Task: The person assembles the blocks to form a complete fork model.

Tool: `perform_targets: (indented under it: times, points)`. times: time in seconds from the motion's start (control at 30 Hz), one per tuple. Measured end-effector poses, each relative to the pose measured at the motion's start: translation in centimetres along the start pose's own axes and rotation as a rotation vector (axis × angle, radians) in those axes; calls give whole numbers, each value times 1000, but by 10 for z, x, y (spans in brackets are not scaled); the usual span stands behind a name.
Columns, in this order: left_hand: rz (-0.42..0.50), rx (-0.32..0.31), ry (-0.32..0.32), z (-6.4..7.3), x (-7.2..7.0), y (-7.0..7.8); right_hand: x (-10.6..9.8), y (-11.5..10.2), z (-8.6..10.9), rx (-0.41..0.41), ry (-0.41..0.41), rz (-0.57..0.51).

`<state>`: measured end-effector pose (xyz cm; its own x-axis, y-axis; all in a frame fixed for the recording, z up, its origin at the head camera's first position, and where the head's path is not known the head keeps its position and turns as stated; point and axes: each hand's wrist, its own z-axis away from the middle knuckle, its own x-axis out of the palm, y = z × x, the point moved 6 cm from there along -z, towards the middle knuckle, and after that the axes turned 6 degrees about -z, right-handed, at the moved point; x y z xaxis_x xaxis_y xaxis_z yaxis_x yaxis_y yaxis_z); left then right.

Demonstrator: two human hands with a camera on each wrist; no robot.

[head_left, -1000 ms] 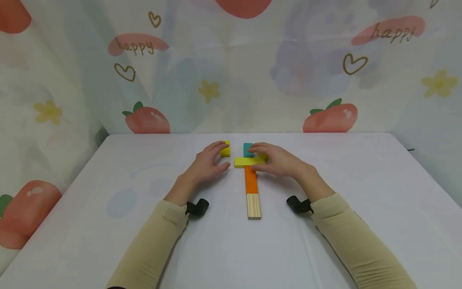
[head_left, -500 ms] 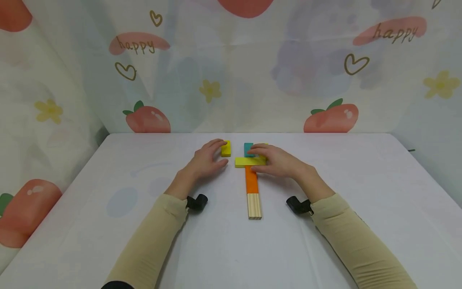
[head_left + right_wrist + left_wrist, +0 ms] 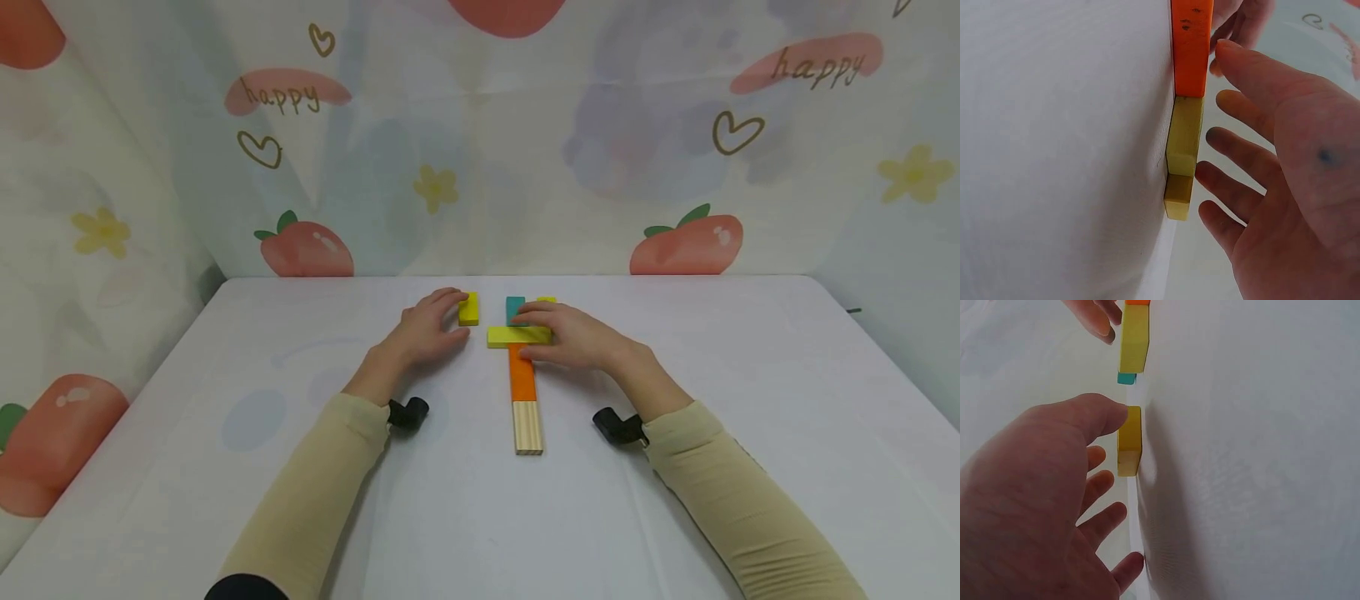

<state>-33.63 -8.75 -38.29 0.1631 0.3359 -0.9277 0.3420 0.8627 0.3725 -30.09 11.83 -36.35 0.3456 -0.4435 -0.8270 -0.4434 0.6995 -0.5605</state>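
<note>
My left hand (image 3: 426, 329) hovers with spread, relaxed fingers beside a yellow block (image 3: 468, 309). In the left wrist view its thumb overlaps that yellow block (image 3: 1129, 440); contact cannot be told. Relaxed too, my right hand (image 3: 573, 335) hovers over the right end of a yellow-green block (image 3: 510, 337) lying crosswise. Behind this bar lies a teal block (image 3: 514, 310), partly covered by right fingers. Another yellow block (image 3: 547, 299) shows past that hand, mostly hidden. An orange block (image 3: 522, 375) runs from the bar towards me, then a plain wooden block (image 3: 528, 428).
The blocks lie on a white-covered table (image 3: 465, 517). A printed cloth (image 3: 480, 225) hangs along its back edge. Black wrist devices, left (image 3: 409, 414) and right (image 3: 619, 426), stick out over the table from both sleeves.
My left hand has drawn slightly left, away from the bar. My right hand has shifted slightly, showing the far end of the yellow block behind it. The other blocks look unmoved.
</note>
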Motion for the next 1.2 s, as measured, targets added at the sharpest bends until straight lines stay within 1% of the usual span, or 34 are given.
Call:
perform_targets:
  times: [0.1,0.37,0.63,0.83,1.2]
  points:
    - [-13,-11,-10,-2,1,-1,1,0,0,3,-3,0]
    - [-37,-32,-16,-7,0,-2,0,-1,2,-20,7,30]
    - [-46,-52,-36,-10,-1,-4,-1,-2,3,2,7,49]
    - [-56,-56,-42,-13,-1,-4,0,-2,3,23,0,59]
    - [-63,-52,-39,-16,-2,-3,0,-3,2,17,-8,71]
